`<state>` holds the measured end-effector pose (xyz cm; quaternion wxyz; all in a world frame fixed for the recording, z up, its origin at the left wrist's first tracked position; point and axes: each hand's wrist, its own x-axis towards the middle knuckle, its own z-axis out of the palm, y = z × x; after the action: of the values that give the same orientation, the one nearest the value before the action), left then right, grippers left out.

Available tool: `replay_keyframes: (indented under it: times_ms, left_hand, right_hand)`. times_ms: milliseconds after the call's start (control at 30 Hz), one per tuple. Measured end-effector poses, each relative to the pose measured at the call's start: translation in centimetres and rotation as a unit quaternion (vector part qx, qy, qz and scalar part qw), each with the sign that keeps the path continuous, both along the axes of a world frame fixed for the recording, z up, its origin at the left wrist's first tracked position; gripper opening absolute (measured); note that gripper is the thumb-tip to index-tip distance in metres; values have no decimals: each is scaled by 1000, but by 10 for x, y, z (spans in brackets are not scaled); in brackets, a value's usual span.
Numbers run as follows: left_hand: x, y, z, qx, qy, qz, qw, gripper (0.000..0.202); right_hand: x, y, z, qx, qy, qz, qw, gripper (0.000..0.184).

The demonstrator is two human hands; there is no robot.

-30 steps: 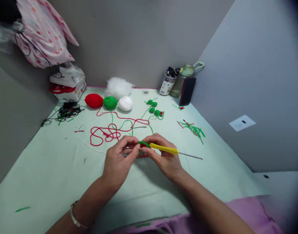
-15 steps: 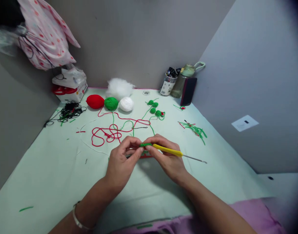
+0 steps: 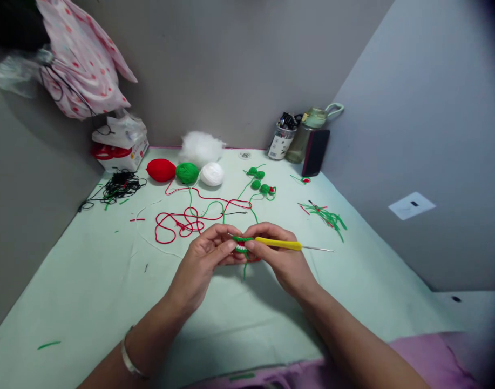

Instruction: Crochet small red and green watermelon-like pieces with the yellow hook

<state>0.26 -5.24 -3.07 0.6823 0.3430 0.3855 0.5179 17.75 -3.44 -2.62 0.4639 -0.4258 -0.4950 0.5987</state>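
My left hand (image 3: 202,264) pinches a small green and red crochet piece (image 3: 243,246) above the pale green table (image 3: 89,292). My right hand (image 3: 280,255) is closed on a yellow-handled crochet hook (image 3: 285,245), whose metal end points right while its working end meets the piece. Green yarn runs from the piece back toward a green yarn ball (image 3: 187,173). A red yarn ball (image 3: 161,169) and a white yarn ball (image 3: 212,174) lie on either side of it. Loose red yarn (image 3: 182,220) lies tangled just beyond my hands.
White stuffing (image 3: 200,147) sits by the back wall. Several small green crochet pieces (image 3: 258,181) and green yarn scraps (image 3: 325,215) lie to the right. A pen cup (image 3: 280,143), bottle (image 3: 305,135) and dark phone (image 3: 314,152) stand in the corner; black cord (image 3: 116,185) and a box (image 3: 120,153) at left.
The hook's tail has swung up to nearly level. Both hands shifted slightly right, and the crochet piece shows more between my fingers, with a green tail hanging below.
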Motion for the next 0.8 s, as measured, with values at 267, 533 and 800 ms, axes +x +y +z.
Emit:
replay_keyframes:
  times_ms: [267, 533, 800]
  left_hand:
    - [-3, -1, 2, 2, -28, -28, 999, 13]
    - [8, -5, -2, 49, 67, 94, 992, 24]
    - [-7, 1, -1, 118, 206, 31, 971, 38]
  right_hand:
    - [2, -2, 0, 62, -28, 11, 998, 23]
    - [-2, -1, 1, 31, -8, 2, 999, 25]
    - [0, -4, 3, 59, 46, 28, 997, 21]
